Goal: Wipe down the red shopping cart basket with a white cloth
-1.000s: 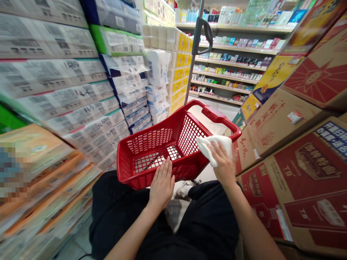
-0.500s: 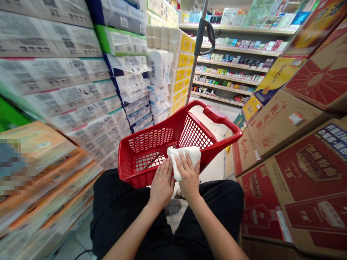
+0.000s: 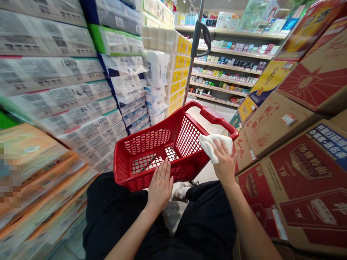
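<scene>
Nearest: the person's black clothing (image 3: 114, 220) fills the lower middle, w/ 2 bare forearms rising from it. Below the basket, a grey patterned patch (image 3: 173, 216) shows btwn the dark folds; too unclear to name.

L hand (image 3: 160, 186) lies flat & open against the near side of the basket, fingers straight, gripping nothing. R hand (image 3: 225, 162) is curled & closed on a bunched white cloth (image 3: 215, 147), pressing it to the right rim of the red plastic shopping basket (image 3: 187, 137). The basket is tilted, over the person's lap, w/ mesh walls & nothing inside except a thin dark mark on its base. Its red handle (image 3: 214, 116) runs along the far right edge.

Pale floor tiles (image 3: 208, 173) show just past the basket. On the left, orange-toned pkgs (image 3: 35, 180) sit low, w/ stacks of grey-printed wrapped pkgs (image 3: 54, 76) above. On the right, big red-printed cardboard cartons (image 3: 300, 180) are piled high.

Farther on, white wrapped paper rolls (image 3: 155, 68) stand beside yellow-labelled pkgs (image 3: 181, 61). A metal pole (image 3: 193, 74) w/ a black handle (image 3: 202, 38) rises just behind the basket; can't tell if attached. Farthest: shelves of small boxed goods (image 3: 230, 68).
</scene>
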Demonstrator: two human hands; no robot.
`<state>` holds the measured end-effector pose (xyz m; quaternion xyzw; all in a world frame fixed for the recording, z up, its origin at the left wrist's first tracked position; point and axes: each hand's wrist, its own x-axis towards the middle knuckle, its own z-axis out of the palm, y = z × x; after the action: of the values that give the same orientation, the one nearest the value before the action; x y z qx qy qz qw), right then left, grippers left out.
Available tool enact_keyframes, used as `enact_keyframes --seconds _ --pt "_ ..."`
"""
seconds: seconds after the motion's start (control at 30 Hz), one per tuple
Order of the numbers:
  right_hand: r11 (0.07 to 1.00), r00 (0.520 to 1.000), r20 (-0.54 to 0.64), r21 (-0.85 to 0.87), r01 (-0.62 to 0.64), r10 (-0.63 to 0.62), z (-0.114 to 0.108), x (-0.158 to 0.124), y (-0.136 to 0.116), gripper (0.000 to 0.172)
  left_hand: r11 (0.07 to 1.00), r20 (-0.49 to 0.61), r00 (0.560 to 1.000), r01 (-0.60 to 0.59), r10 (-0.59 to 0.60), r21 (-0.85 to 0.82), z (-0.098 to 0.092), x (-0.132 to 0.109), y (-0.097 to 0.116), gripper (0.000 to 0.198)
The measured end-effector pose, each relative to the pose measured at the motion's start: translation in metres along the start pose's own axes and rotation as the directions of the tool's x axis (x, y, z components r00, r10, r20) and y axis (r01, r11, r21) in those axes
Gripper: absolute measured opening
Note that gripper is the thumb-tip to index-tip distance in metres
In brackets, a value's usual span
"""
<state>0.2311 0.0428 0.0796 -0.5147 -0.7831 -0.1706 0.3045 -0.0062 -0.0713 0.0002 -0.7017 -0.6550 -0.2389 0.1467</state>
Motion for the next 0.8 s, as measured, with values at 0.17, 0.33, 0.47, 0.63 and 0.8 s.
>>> enact_keyframes --seconds 0.17,0.33,0.47,0.63,0.8 --pt "0.996 0.999 0.002 0.069 -0.048 0.048 0.026 -0.024 -0.067 0.052 1.0 0.007 1.0 -0.007 0.007 -0.003 0.0 -0.001 -0.001 0.068" --pt "0.973 0.993 0.059 0.217 0.085 -0.1 0.043 -0.05 -0.123 0.052 1.0 -0.001 1.0 -0.015 0.015 -0.003 0.001 -0.002 -0.003 0.066" --pt "0.964 0.982 0.057 0.211 0.162 -0.178 0.037 -0.044 -0.094 0.053 1.0 -0.002 1.0 -0.016 0.016 0.006 0.0 -0.001 -0.002 0.067" --pt "0.992 0.993 0.049 0.074 0.099 -0.103 0.008 -0.013 -0.007 0.055 1.0 0.003 1.0 -0.015 0.015 0.014 -0.002 0.0 0.0 0.068" --pt "0.998 0.999 0.002 0.031 -0.052 0.052 -0.001 0.006 0.022 0.055 1.0 -0.002 1.0 -0.005 0.005 -0.012 0.0 0.0 0.0 0.069"
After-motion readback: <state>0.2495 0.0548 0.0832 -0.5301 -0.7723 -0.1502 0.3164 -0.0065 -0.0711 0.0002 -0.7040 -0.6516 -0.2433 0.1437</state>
